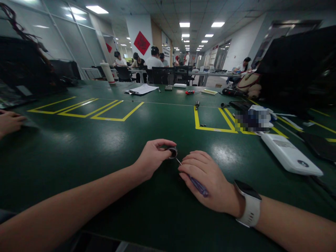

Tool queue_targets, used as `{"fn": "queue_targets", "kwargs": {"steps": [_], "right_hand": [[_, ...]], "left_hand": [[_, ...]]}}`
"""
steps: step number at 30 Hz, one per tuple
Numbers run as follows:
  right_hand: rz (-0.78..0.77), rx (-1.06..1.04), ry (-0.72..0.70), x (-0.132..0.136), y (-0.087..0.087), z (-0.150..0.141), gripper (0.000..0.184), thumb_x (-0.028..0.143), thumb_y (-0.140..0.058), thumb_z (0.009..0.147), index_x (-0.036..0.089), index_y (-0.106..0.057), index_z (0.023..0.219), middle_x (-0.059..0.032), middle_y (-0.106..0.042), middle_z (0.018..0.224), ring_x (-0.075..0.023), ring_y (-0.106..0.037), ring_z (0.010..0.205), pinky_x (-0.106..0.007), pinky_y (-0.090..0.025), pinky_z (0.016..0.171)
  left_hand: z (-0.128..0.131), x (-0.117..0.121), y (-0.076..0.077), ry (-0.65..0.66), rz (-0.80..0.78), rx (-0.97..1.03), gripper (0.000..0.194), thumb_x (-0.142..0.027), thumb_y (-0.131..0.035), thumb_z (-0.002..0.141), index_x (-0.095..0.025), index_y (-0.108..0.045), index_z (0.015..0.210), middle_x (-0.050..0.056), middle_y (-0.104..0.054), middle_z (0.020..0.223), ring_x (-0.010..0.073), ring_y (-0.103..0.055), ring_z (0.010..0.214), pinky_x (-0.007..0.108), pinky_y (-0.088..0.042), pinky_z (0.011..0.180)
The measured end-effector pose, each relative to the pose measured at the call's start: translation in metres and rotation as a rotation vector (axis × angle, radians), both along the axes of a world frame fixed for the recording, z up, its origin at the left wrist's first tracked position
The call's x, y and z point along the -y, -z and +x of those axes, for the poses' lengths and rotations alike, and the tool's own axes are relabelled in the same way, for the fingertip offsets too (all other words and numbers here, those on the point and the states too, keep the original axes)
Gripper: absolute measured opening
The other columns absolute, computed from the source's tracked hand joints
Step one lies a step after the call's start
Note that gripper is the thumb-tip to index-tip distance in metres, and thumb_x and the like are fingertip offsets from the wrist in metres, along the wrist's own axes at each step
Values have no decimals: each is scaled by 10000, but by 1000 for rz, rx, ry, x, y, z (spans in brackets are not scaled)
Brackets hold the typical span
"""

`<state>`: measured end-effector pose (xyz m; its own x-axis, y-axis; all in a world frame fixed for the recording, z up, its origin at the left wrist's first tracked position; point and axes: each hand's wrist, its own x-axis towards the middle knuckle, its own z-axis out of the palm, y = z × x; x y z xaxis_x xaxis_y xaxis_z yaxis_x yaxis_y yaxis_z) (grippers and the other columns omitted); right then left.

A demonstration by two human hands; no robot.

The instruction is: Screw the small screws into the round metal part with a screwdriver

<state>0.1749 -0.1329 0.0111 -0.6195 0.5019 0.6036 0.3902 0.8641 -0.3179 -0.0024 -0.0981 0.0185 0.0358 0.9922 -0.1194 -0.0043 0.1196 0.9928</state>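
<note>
Between the thumb and fingers of my left hand (153, 156) is a small dark metal ring-shaped part (172, 152), its round opening turned partly toward me. My right hand (203, 175) is closed around a screwdriver (198, 185) with a translucent purple handle. The thin shaft points up and left, its tip at or just inside the ring's lower edge; I cannot tell whether they touch. Both hands are low over the green table (105, 157). A pale-banded watch (249, 210) is on my right wrist.
Yellow tape (216, 130) marks boxes, with a small metal part (197, 104) at one corner. A white power bank (291, 154) lies right. Farther back are a red-handled screwdriver (190, 92), papers (143, 89) and a white bottle (107, 72). Another person's hand (10, 122) rests at left.
</note>
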Motion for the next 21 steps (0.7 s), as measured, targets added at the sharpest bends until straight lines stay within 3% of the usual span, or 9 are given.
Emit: {"fn": "queue_targets", "kwargs": {"steps": [3,7,9,11,15,21], "right_hand": [[-263,-227,3,-1,-1,3,122,186,-490,858,183,-611,845,-46,-660,824,-177,-596,824,-392,-441,853],[-871,-546,33,-13,6,6,243,330,-486,870,169,-601,729,-22,-629,659,-160,-603,688,-334,-478,717],[-1054,-669,29,-20,10,7,256,350,-519,848,158,-586,692,-7,-608,601,-144,-591,623,-328,-476,717],[-1125,-749,27,-24,13,8,253,351,-549,828,155,-578,670,8,-589,568,-129,-576,582,-320,-473,719],[-1121,-777,33,-25,16,9,255,353,-552,831,158,-578,668,21,-573,541,-117,-563,561,-307,-468,715],[-1021,-620,117,-23,15,10,285,392,-509,851,165,-568,689,15,-571,549,-134,-567,574,-324,-468,697]], "left_hand": [[-2,-2,0,-11,-1,4,243,-75,-663,600,-123,-655,837,39,-691,756,158,-643,713,312,-510,738],[-4,-9,-1,-40,-38,59,301,-36,-653,612,-124,-628,899,65,-675,875,180,-644,815,323,-526,768],[-4,-11,-2,-41,-48,92,378,-3,-663,592,-130,-614,945,75,-662,948,186,-638,860,320,-522,790],[-4,-11,-4,-35,-49,127,434,22,-682,571,-133,-604,968,78,-649,1006,186,-629,898,307,-513,817],[-3,-10,-9,-33,-77,204,418,55,-666,600,-123,-587,970,85,-642,1038,174,-634,884,291,-519,801],[-3,-11,-11,-1,-101,214,270,-17,-638,712,-121,-625,961,76,-675,937,143,-632,812,247,-523,716]]}}
